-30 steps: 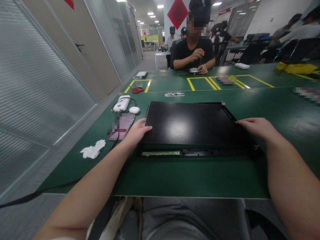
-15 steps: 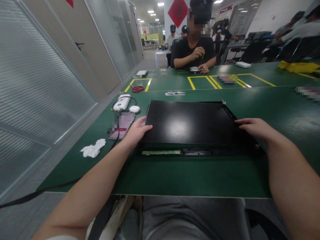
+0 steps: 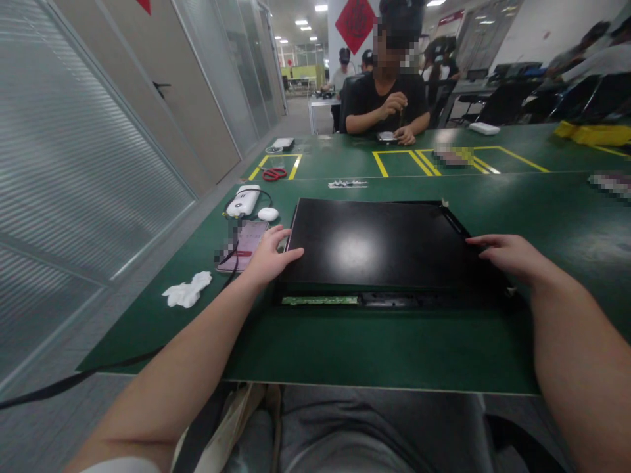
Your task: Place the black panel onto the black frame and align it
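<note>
A flat black display panel point(image 3: 365, 243) lies over a shallow black frame point(image 3: 456, 220) on the green table. Along the frame's near strip runs a narrow green circuit board point(image 3: 320, 300). My left hand point(image 3: 273, 255) grips the panel's left edge, thumb on its top face and fingers slightly apart beyond the edge. At the right side, my right hand point(image 3: 503, 253) has its index finger and thumb bent round the edge, other fingers tucked behind. Whether those right fingertips touch the panel itself or only the frame is hard to see.
Left of the panel are a phone point(image 3: 244, 243), a white power bank point(image 3: 243, 200) with a cable, a white earbud case point(image 3: 268, 214) and crumpled tissue point(image 3: 187, 290). Beyond sit red-handled scissors point(image 3: 274, 174) and small white parts point(image 3: 348, 184). A person point(image 3: 387, 105) works opposite.
My left fingers have spread slightly outward from the panel's left edge, the thumb staying on top. The right hand and panel look nearly the same; the whole view has shifted a little.
</note>
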Tool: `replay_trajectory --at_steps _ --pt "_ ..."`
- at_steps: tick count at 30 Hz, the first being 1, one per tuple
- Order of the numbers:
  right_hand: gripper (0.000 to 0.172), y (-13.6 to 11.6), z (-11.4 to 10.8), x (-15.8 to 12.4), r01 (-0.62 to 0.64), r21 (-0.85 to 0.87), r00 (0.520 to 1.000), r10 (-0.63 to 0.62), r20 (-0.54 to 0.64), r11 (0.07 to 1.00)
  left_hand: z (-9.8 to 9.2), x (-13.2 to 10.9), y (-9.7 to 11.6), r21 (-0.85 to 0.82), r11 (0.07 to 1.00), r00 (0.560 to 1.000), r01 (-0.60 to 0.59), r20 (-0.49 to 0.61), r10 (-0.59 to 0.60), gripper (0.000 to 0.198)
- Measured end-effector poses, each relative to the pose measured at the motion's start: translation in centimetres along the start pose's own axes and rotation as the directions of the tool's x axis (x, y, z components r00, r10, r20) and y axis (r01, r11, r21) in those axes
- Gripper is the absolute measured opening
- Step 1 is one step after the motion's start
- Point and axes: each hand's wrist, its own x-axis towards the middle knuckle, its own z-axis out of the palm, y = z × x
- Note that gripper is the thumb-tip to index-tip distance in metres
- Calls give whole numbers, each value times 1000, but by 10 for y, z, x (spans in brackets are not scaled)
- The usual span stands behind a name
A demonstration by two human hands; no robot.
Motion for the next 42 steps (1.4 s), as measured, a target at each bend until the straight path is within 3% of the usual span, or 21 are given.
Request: replay_trajectory --at_steps 4,8,18,24,34,42 --pt "43 5 1 3 12 73 1000 -11 -10 997 -2 2 -6 210 977 998 -23 58 12 62" --pt "40 1 0 -2 -11 125 1000 14 -22 992 -2 2 -7 289 957 995 -24 95 -3 65" --pt "40 4 0 3 -7 157 1000 8 -7 988 -4 3 -11 286 953 990 -104 123 71 53" --pt "42 -2 -1 -1 -26 161 1000 24 16 987 -8 5 -9 275 952 978 -137 193 85 54" --pt "42 7 1 6 -10 187 1000 9 2 982 -8 6 -9 328 927 972 -182 203 119 57" --pt "43 0 1 0 -36 165 999 39 -15 986 -7 4 -5 323 931 974 -170 199 109 59"
